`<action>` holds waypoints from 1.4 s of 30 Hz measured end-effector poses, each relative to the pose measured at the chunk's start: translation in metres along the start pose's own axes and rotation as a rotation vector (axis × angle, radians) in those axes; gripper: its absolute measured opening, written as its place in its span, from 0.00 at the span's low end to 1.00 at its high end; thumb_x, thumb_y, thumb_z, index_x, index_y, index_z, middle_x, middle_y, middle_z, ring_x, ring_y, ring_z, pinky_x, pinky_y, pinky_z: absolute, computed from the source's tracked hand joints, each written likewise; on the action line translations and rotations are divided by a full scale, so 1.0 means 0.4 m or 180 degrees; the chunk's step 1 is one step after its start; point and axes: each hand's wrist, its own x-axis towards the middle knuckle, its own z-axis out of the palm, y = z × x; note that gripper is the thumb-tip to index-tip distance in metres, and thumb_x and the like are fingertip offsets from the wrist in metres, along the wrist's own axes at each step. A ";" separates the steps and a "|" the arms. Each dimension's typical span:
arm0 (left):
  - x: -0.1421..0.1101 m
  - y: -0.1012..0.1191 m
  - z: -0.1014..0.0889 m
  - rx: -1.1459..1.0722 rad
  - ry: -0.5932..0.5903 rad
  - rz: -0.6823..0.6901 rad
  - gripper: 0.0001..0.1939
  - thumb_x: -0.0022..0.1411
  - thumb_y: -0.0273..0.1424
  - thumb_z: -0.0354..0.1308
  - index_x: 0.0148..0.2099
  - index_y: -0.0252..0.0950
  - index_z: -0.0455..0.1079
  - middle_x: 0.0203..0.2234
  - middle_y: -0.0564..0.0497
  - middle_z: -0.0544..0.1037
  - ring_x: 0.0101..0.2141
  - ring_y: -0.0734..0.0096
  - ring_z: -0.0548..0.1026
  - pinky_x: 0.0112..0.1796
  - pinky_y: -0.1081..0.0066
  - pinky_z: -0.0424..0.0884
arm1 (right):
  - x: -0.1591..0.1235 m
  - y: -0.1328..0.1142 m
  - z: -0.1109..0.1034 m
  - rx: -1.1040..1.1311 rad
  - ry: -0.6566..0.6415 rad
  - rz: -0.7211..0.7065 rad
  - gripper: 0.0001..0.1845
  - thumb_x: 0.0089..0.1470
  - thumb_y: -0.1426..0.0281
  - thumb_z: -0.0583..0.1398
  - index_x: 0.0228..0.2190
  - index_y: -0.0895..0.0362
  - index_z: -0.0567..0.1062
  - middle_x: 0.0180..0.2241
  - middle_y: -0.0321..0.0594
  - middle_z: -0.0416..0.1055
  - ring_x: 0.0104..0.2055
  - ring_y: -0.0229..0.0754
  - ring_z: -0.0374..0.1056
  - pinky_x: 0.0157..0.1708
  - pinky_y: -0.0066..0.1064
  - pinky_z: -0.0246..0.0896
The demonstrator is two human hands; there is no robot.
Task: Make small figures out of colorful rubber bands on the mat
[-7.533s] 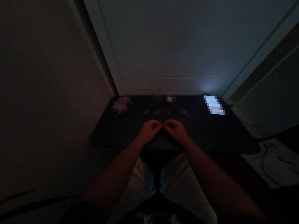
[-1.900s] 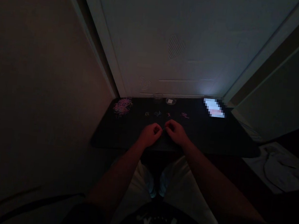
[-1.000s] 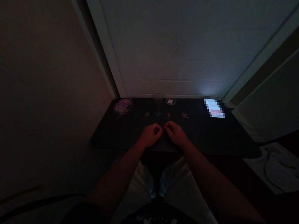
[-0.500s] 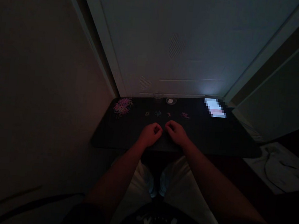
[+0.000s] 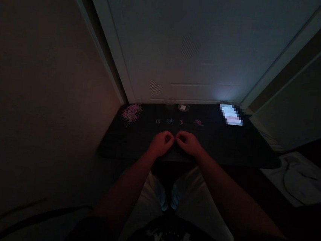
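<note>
Left hand and right hand met, or nearly did, low over the black table, thumb and fingertips pressed together on each; too dark to tell what, if anything, was pinched. Small band clusters, yellowish, bluish, pink and purplish, lay just beyond the grip, big multicolored pile well off left.

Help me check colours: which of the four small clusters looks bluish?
The bluish cluster, second from left, between the yellowish cluster and the nearer pinkish cluster; no other looks bluish.
</note>
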 end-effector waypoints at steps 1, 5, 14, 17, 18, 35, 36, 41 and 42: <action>0.000 0.000 0.000 -0.0007 -0.0013 0.0014 0.08 0.56 0.34 0.52 0.34 0.35 0.67 0.27 0.53 0.74 0.27 0.76 0.70 0.28 0.75 0.64 | 0.001 -0.001 0.001 -0.0075 0.0033 0.0013 0.05 0.48 0.70 0.55 0.26 0.57 0.70 0.23 0.34 0.67 0.26 0.35 0.60 0.27 0.27 0.52; 0.000 0.003 -0.002 0.0017 -0.0067 0.0032 0.08 0.57 0.34 0.52 0.34 0.35 0.67 0.27 0.53 0.74 0.27 0.75 0.70 0.29 0.74 0.64 | 0.006 0.000 0.003 -0.0204 0.0131 0.0075 0.06 0.51 0.70 0.53 0.27 0.56 0.69 0.26 0.36 0.69 0.29 0.37 0.62 0.29 0.28 0.53; -0.001 0.007 -0.005 0.0029 -0.0030 0.0010 0.08 0.57 0.33 0.51 0.34 0.35 0.68 0.28 0.52 0.74 0.28 0.75 0.70 0.30 0.75 0.65 | 0.006 0.012 -0.003 0.0370 0.0284 0.0084 0.05 0.51 0.68 0.53 0.28 0.57 0.68 0.25 0.35 0.66 0.28 0.36 0.61 0.29 0.27 0.56; -0.001 0.005 -0.004 -0.0002 -0.0005 0.0007 0.08 0.57 0.33 0.51 0.34 0.35 0.68 0.28 0.52 0.75 0.28 0.75 0.70 0.30 0.74 0.65 | 0.002 0.009 -0.003 0.0377 0.0028 -0.0094 0.09 0.47 0.68 0.57 0.34 0.57 0.71 0.27 0.35 0.68 0.28 0.36 0.62 0.29 0.27 0.56; -0.001 0.004 -0.003 -0.0014 -0.0005 0.0015 0.08 0.57 0.34 0.51 0.34 0.35 0.68 0.27 0.52 0.75 0.27 0.75 0.70 0.29 0.74 0.65 | 0.001 0.008 -0.002 0.0335 -0.0005 -0.0125 0.09 0.47 0.69 0.57 0.33 0.57 0.72 0.27 0.35 0.69 0.28 0.36 0.62 0.29 0.27 0.56; -0.001 0.006 -0.006 -0.0020 -0.0053 0.0000 0.09 0.58 0.34 0.51 0.34 0.35 0.68 0.28 0.52 0.74 0.27 0.75 0.70 0.29 0.75 0.64 | 0.013 0.018 -0.002 0.0638 0.0501 0.0286 0.08 0.52 0.68 0.51 0.25 0.56 0.66 0.21 0.33 0.65 0.24 0.35 0.60 0.26 0.27 0.55; -0.002 0.007 -0.006 -0.0028 -0.0048 -0.0005 0.09 0.57 0.34 0.51 0.34 0.35 0.68 0.28 0.52 0.74 0.27 0.75 0.70 0.29 0.75 0.64 | 0.012 0.017 -0.003 0.0763 0.0511 0.0303 0.07 0.51 0.67 0.52 0.26 0.57 0.66 0.21 0.33 0.64 0.23 0.34 0.59 0.25 0.27 0.55; -0.002 0.009 -0.009 -0.0062 -0.0049 -0.0012 0.08 0.57 0.33 0.52 0.34 0.35 0.68 0.27 0.53 0.74 0.27 0.75 0.69 0.29 0.75 0.64 | 0.006 0.008 -0.008 0.0825 0.0179 0.0028 0.09 0.45 0.69 0.58 0.32 0.58 0.71 0.24 0.34 0.67 0.25 0.34 0.61 0.26 0.26 0.56; -0.002 0.010 -0.009 -0.0072 -0.0052 -0.0007 0.08 0.57 0.33 0.52 0.34 0.35 0.68 0.27 0.53 0.74 0.27 0.76 0.69 0.29 0.75 0.64 | 0.006 0.006 -0.009 0.0750 0.0121 -0.0017 0.08 0.45 0.69 0.57 0.31 0.58 0.72 0.24 0.34 0.68 0.26 0.35 0.62 0.26 0.26 0.56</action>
